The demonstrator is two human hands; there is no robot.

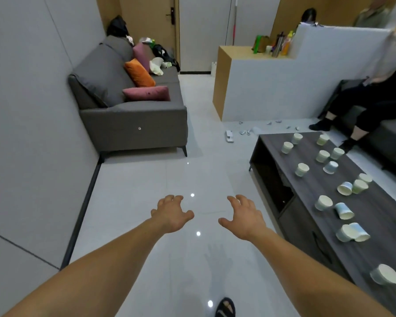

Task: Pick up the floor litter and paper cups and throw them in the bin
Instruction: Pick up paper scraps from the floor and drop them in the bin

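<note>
Head view: both hands reach forward empty over the glossy pale floor tiles [146, 179], the left hand [172, 216] and right hand [242, 219] with fingers spread and loosely bent. To the right, nearer the right hand, thin tapered paper cups [322, 202] in pale green and blue, some upright and some tipped over, dot the dark wood-grain coffee table [318, 181]. Farther ahead, small crumpled floor litter [245, 131] lies scattered by the white partition [261, 88]. No bin shows.

Both bare arms reached forward. The left hand [173, 216] and right hand [244, 217] hung side by side, apart, palms down, fingers spread and loosely curled, holding nothing.
</note>
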